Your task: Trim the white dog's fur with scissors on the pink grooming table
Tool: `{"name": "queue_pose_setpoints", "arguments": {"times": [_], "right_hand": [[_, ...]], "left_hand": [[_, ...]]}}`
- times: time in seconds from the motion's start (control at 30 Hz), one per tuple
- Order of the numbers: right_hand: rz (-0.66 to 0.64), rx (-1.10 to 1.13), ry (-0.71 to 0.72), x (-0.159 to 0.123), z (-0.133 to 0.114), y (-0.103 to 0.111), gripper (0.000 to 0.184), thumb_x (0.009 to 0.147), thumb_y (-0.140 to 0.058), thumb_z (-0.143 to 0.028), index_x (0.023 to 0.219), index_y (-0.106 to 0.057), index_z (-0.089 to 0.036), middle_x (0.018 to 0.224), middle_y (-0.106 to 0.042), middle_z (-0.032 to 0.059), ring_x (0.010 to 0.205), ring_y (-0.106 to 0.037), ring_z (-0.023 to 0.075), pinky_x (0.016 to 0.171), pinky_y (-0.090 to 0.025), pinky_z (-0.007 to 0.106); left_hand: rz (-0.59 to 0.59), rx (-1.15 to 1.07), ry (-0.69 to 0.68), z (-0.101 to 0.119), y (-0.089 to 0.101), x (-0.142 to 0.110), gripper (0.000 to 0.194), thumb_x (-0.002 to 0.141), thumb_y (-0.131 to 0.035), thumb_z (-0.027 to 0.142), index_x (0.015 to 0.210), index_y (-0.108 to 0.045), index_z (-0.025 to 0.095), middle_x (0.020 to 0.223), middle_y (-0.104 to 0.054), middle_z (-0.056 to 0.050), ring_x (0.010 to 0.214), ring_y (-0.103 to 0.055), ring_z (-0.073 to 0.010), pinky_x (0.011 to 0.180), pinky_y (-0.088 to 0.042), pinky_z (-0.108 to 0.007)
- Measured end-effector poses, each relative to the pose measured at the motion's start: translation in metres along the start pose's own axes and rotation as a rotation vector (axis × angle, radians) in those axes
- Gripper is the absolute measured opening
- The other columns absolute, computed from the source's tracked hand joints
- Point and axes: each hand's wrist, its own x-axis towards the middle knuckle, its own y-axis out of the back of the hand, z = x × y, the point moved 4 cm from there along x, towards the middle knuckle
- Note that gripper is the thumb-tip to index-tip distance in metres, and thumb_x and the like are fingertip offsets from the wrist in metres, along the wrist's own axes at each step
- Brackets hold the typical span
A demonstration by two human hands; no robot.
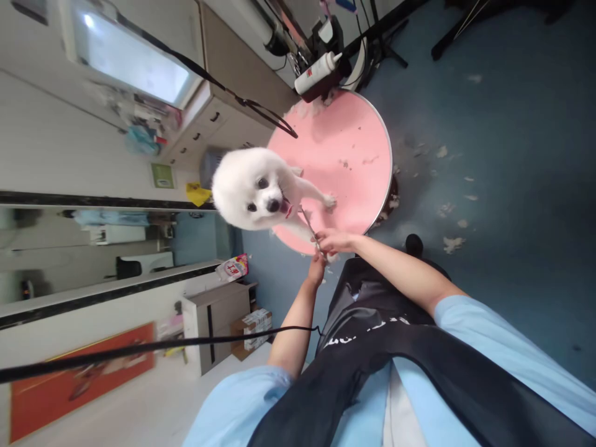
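Observation:
A fluffy white dog stands on a round pink table, facing me with its mouth open. My right hand is closed on a pair of scissors whose blades point toward the dog's chest and front legs. Just below it, my left hand is closed at the table's near edge, apparently around a white front paw; what it grips is largely hidden. The dog's other front paw rests on the tabletop.
A black leash runs from above to the dog. A white bottle lies at the table's far edge. Clumps of cut fur litter the blue floor. Cabinets and a box stand at left. I wear a black apron.

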Motion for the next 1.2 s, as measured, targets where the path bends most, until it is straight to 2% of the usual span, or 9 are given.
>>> {"name": "queue_pose_setpoints", "arguments": {"times": [0.1, 0.23, 0.4, 0.57, 0.77, 0.9, 1.03, 1.2], "right_hand": [[-0.005, -0.307, -0.041, -0.007, 0.012, 0.032, 0.033, 0.066, -0.070, -0.015, 0.098, -0.065, -0.018, 0.065, -0.059, -0.0046, 0.053, -0.054, 0.0093, 0.046, -0.038, 0.018], [-0.064, -0.368, -0.005, -0.002, 0.016, 0.050, 0.041, 0.063, -0.071, -0.014, 0.103, -0.068, -0.019, 0.064, -0.059, -0.0059, 0.049, -0.049, 0.0064, 0.045, -0.034, 0.017], [-0.050, -0.271, -0.054, 0.004, 0.018, 0.053, 0.036, 0.066, -0.072, -0.019, 0.101, -0.067, -0.019, 0.065, -0.060, -0.0051, 0.048, -0.049, 0.0059, 0.045, -0.036, 0.016], [-0.074, -0.304, -0.104, 0.003, 0.015, 0.056, 0.037, 0.065, -0.076, -0.017, 0.100, -0.066, -0.019, 0.064, -0.059, -0.0064, 0.048, -0.049, 0.0048, 0.045, -0.037, 0.015], [-0.102, -0.313, -0.135, 0.001, 0.016, 0.066, 0.038, 0.069, -0.077, -0.018, 0.105, -0.066, -0.018, 0.065, -0.060, -0.0054, 0.052, -0.052, 0.0055, 0.047, -0.038, 0.014], [-0.100, -0.283, -0.147, -0.001, 0.024, 0.069, 0.037, 0.070, -0.075, -0.019, 0.106, -0.067, -0.017, 0.070, -0.065, -0.0020, 0.055, -0.057, 0.0071, 0.046, -0.039, 0.014], [-0.100, -0.206, -0.169, -0.007, 0.036, 0.069, 0.049, 0.062, -0.075, -0.012, 0.110, -0.066, -0.019, 0.074, -0.067, -0.0021, 0.056, -0.059, 0.0074, 0.044, -0.036, 0.013], [-0.102, -0.152, -0.186, -0.017, 0.052, 0.067, 0.052, 0.063, -0.074, -0.014, 0.114, -0.065, -0.020, 0.080, -0.068, -0.0021, 0.060, -0.063, 0.0079, 0.047, -0.041, 0.013]], "left_hand": [[-0.053, -0.145, 0.008, -0.002, -0.011, -0.001, 0.063, 0.070, -0.075, 0.060, 0.110, -0.070, 0.011, 0.114, -0.073, -0.016, 0.112, -0.065, -0.0301, 0.099, -0.050, -0.040], [-0.095, -0.239, -0.004, -0.003, -0.016, -0.003, 0.063, 0.068, -0.078, 0.059, 0.109, -0.070, 0.012, 0.118, -0.072, -0.016, 0.117, -0.064, -0.0311, 0.103, -0.048, -0.042], [-0.099, -0.279, 0.010, -0.003, -0.012, -0.005, 0.064, 0.063, -0.081, 0.061, 0.104, -0.072, 0.012, 0.116, -0.073, -0.016, 0.119, -0.062, -0.0325, 0.105, -0.046, -0.042], [-0.111, -0.273, 0.008, -0.001, -0.014, -0.008, 0.068, 0.061, -0.082, 0.063, 0.104, -0.074, 0.011, 0.117, -0.072, -0.017, 0.121, -0.061, -0.0360, 0.105, -0.045, -0.046], [-0.142, -0.284, 0.006, 0.001, -0.019, -0.010, 0.068, 0.060, -0.081, 0.067, 0.100, -0.077, 0.012, 0.117, -0.073, -0.017, 0.119, -0.062, -0.0351, 0.100, -0.047, -0.042], [-0.146, -0.297, 0.014, 0.001, -0.019, -0.010, 0.068, 0.061, -0.083, 0.063, 0.107, -0.076, 0.013, 0.116, -0.073, -0.016, 0.114, -0.064, -0.0328, 0.094, -0.048, -0.038], [-0.134, -0.318, 0.035, 0.001, -0.018, -0.011, 0.071, 0.061, -0.085, 0.059, 0.113, -0.072, 0.013, 0.108, -0.075, -0.014, 0.104, -0.067, -0.0302, 0.090, -0.048, -0.036], [-0.170, -0.331, 0.053, 0.002, -0.015, -0.015, 0.071, 0.062, -0.083, 0.064, 0.109, -0.073, 0.011, 0.110, -0.074, -0.018, 0.103, -0.068, -0.0338, 0.094, -0.049, -0.042]]}}
